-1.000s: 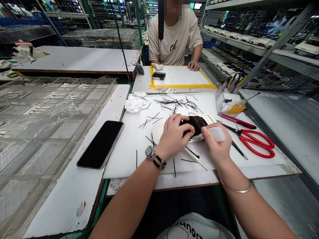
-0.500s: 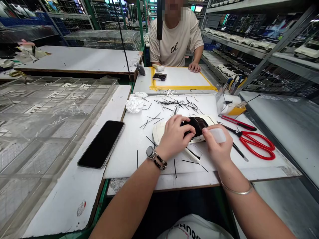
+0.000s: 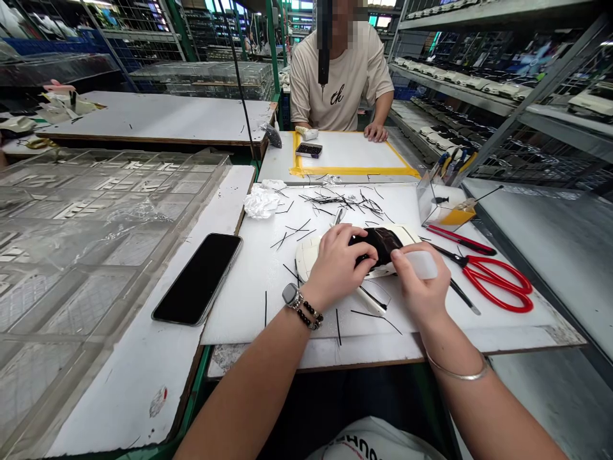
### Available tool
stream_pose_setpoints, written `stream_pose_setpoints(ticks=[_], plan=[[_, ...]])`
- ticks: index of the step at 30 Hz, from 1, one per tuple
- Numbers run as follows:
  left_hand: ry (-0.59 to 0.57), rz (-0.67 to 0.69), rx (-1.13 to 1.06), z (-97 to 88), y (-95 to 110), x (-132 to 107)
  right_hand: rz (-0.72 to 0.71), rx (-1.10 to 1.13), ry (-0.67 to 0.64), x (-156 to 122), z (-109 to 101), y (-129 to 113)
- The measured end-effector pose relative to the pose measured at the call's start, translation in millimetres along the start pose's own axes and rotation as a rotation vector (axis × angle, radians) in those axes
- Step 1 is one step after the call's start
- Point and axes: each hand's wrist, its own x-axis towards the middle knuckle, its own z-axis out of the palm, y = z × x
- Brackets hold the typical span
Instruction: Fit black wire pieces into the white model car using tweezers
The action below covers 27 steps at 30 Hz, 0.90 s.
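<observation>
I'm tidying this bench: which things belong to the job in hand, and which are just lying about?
Job in hand:
cream model car, under the left hand
whitish piece, in the right hand
probably black strips and red-handled scissors, nearby

Apparently just lying about:
dark-screened phone
crumpled white wad

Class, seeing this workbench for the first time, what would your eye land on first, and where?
Likely the cream model car, mid-way across the white board, with the left hand and right hand at it. Next come the red-handled scissors at the board's right and the dark phone at its left.
</observation>
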Motion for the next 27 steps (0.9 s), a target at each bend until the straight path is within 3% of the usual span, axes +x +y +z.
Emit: stream_pose_setpoints(ticks=[7,12,14,17,20,27], plan=[[0.003,0.004,-0.004,0.0,0,-1,0.021,0.017,0.025,2,-3,1],[-0.008,-0.002,-0.008,-1.1,0,-1,0.181,0.376,0.365,14,-15,2],[-0.012,-0.005,-0.011,-1.5,0,-1,0.216,0.556,0.422,24,-25,3],[-0.003,0.003,-0.013,-1.6,0,-1,0.278,0.720,0.395,45,-38,7],[-0.003,-0.002,-0.019,-1.8,0,-1,0.385,0.703,0.332,73,-39,19],[0.001,-0.001,-0.031,-3.0,0,-1,0.473,0.395,0.032,137,6,80]])
